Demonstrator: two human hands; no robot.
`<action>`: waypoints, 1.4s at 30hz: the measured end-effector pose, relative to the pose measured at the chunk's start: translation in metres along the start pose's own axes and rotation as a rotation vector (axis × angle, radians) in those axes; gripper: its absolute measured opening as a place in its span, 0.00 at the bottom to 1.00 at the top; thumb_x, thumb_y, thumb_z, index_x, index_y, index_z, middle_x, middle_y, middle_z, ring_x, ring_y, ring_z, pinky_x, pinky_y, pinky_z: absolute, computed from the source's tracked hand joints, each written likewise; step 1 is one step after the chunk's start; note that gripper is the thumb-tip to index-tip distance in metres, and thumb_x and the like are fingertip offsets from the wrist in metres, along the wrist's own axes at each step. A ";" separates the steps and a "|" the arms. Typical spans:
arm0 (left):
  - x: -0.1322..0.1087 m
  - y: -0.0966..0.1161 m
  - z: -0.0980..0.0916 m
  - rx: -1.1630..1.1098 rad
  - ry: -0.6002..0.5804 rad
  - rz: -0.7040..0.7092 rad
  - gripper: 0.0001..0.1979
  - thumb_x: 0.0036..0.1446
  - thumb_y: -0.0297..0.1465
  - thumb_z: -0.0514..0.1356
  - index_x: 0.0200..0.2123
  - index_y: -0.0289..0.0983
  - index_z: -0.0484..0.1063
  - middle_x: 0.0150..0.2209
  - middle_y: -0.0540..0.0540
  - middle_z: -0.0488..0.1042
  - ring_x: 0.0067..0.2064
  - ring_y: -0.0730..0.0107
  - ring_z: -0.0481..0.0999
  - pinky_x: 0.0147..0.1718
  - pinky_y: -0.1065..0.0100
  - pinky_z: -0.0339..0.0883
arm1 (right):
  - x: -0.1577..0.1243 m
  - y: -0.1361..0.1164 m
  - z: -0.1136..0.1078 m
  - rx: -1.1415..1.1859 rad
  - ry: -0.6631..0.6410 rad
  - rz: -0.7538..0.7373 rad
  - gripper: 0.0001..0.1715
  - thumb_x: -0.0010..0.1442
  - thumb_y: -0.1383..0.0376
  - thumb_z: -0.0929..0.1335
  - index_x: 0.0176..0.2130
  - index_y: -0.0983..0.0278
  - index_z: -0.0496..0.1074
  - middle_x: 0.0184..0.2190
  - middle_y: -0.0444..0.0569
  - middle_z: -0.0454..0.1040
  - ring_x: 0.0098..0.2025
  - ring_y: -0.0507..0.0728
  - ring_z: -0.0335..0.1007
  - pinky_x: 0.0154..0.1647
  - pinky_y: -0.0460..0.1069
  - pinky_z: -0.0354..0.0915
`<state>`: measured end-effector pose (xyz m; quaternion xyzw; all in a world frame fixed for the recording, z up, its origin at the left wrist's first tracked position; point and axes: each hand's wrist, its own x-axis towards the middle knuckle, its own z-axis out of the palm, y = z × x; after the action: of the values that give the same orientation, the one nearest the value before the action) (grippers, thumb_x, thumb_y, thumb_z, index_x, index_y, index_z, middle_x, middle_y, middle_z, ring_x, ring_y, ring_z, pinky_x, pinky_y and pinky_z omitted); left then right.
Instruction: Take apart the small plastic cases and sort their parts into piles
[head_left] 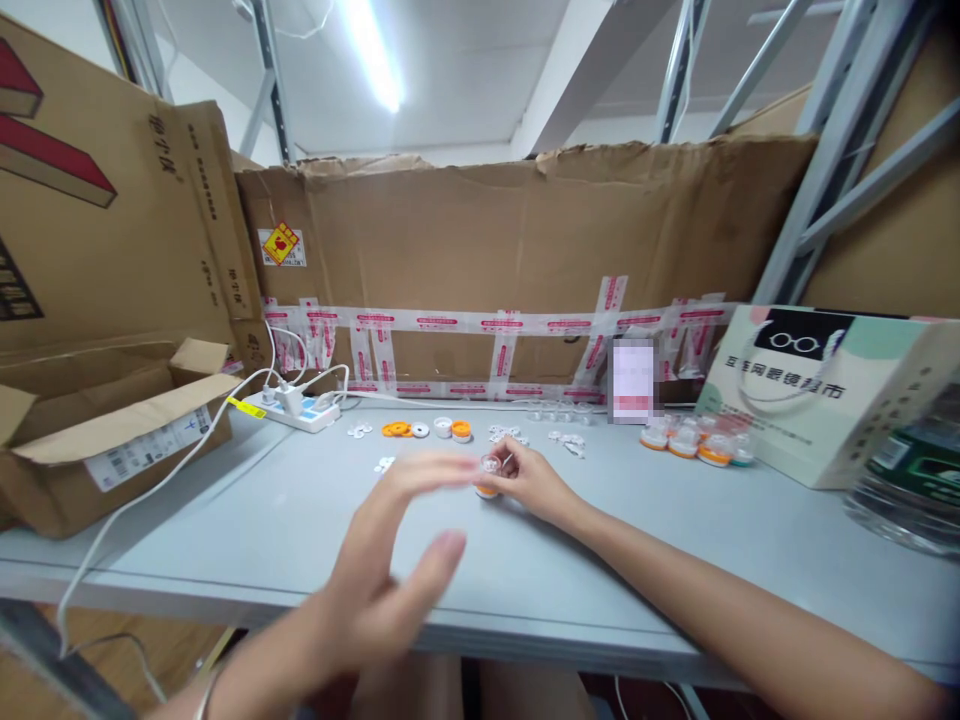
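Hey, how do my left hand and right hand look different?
The left hand is blurred and looks larger in view; the right hand is sharper and looks smaller. The left hand's thumb is spread wide from its fingers, while the right hand's thumb and fingers close on a small clear-topped orange piece. Both are bare and over the grey tabletop.

The paper bag [795, 410] reads 眼镜超市 under a glasses emblem [802, 339]. Left of the bag, the back carton [487, 240] bears 1 yellow diamond sticker [280, 243] with red symbols, over an illegible white label [298, 259].
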<state>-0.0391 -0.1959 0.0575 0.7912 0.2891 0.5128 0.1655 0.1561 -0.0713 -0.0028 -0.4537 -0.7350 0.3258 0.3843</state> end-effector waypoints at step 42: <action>0.092 -0.167 0.066 -0.222 -0.441 -0.453 0.24 0.45 0.29 0.64 0.45 0.36 0.58 0.40 0.44 0.69 0.41 0.66 0.70 0.41 0.65 0.64 | 0.057 0.032 -0.019 0.128 -0.128 0.074 0.11 0.47 0.62 0.69 0.31 0.62 0.64 0.19 0.36 0.55 0.22 0.47 0.50 0.22 0.43 0.50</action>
<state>0.0009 -0.0054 0.0026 0.7758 0.3572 0.3080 0.4191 0.1692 -0.0042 -0.0046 -0.4333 -0.7186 0.4141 0.3527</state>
